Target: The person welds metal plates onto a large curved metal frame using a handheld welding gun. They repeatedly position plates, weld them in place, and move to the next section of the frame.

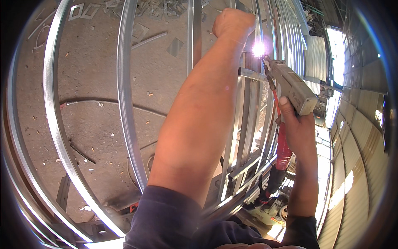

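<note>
My right hand [299,130] is wrapped round the grip of a boxy grey welding gun [292,85], its thumb lying along the side. A bright violet-white welding spark [258,50] glares at the nozzle, against a metal frame of square tubes [252,74]. A red-wrapped cable [283,145] hangs below the grip. My left arm stretches forward across the view. At its end my left hand [234,23] is closed in a fist beside the frame, just beyond the spark. Whatever it grips is hidden behind the fingers.
Long shiny metal tubes [124,83] run lengthwise on the left, above a dirt-strewn concrete floor [95,128]. Flat metal offcuts [159,9] lie scattered at the far end. A dark hose [112,100] crosses the floor. Corrugated sheet wall [352,166] rises on the right.
</note>
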A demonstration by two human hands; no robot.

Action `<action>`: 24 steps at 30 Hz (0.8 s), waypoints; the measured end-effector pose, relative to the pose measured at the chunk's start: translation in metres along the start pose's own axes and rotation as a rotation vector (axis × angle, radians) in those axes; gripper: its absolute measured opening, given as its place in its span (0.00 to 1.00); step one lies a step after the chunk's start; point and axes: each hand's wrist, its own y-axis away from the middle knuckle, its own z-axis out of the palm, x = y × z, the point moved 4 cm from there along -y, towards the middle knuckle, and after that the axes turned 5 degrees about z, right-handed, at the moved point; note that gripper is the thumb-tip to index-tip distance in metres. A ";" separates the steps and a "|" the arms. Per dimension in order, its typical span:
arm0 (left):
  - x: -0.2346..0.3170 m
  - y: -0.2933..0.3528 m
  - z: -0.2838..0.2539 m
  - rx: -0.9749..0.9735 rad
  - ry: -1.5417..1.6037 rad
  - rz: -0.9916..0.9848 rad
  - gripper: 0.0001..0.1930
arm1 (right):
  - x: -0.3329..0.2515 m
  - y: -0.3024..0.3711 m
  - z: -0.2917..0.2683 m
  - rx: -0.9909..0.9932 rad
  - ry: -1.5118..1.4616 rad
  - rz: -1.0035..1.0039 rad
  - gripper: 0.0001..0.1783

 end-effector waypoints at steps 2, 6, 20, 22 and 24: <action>0.000 0.000 -0.001 0.006 -0.012 0.002 0.10 | 0.000 0.001 0.001 0.031 -0.009 -0.018 0.33; 0.002 0.003 -0.003 0.042 -0.006 0.011 0.11 | -0.003 0.003 -0.001 0.003 -0.027 -0.005 0.33; 0.003 0.005 -0.004 0.029 -0.011 0.019 0.12 | 0.003 0.005 -0.005 -0.064 0.016 0.104 0.31; 0.002 0.003 -0.002 0.022 -0.011 0.021 0.13 | 0.006 0.005 -0.005 -0.033 0.026 0.065 0.34; 0.002 0.000 0.001 0.011 -0.023 0.030 0.14 | 0.006 0.006 -0.006 -0.009 0.038 0.042 0.35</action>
